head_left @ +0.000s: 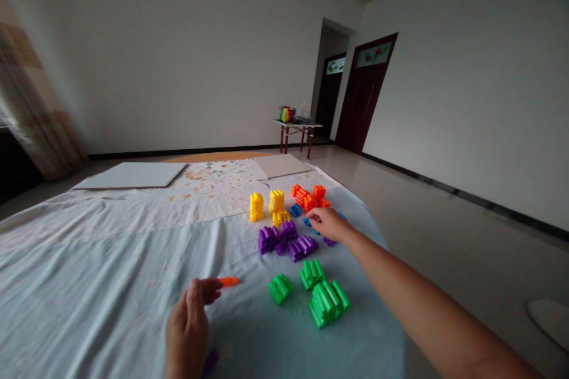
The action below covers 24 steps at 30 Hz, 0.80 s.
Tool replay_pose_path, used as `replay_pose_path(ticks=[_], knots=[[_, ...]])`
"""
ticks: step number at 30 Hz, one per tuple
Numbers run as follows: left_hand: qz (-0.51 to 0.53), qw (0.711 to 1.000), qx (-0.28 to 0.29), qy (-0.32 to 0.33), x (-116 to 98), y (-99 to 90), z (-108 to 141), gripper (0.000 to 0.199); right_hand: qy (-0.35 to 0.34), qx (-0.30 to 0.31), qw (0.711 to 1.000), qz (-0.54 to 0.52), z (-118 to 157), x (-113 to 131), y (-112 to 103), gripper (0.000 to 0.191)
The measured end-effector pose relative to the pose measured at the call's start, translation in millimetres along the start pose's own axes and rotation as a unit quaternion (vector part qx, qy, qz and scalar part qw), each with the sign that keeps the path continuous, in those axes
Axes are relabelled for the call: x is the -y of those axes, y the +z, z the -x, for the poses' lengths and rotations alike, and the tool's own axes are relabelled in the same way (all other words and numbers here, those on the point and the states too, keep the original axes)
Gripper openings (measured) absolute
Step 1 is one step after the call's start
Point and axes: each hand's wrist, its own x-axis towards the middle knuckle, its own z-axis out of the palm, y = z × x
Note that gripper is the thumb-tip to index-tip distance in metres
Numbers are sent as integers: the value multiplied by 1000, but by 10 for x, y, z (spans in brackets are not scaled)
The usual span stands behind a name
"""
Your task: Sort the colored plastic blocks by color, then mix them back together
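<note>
My left hand pinches an orange piece over the near part of the cloth. My right hand reaches over blue pieces beside the orange blocks; its fingers are bent together, and whatever they hold is hidden or too small to name. Yellow blocks stand left of the orange ones. Purple blocks lie in front of the yellow ones. Green blocks are nearest to me. A purple piece lies beside my left wrist, partly hidden.
The table has a pale cloth with folds. A white board lies at the far left, another board at the far middle. Beyond, a small table holds a colourful bag, near dark red doors.
</note>
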Motion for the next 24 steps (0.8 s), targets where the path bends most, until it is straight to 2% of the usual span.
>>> replay_pose_path(ticks=[6,9,11,14,19,24], knots=[[-7,1000,-8,8,50,-71,-51,63,-71,67,995,31,-189,459,198,22],[-10,1000,-8,5,55,-77,-56,63,-106,129,981,94,-238,631,246,38],[-9,1000,-8,1,40,-70,-50,63,-107,167,968,155,-252,696,271,49],[0,1000,-7,-7,8,-57,-36,62,-93,185,957,201,-265,718,323,53],[6,1000,-8,-4,-5,-54,-25,62,-89,165,959,212,-276,653,429,42],[9,1000,-6,-4,0,-57,-19,61,-103,176,958,203,-221,606,432,36]])
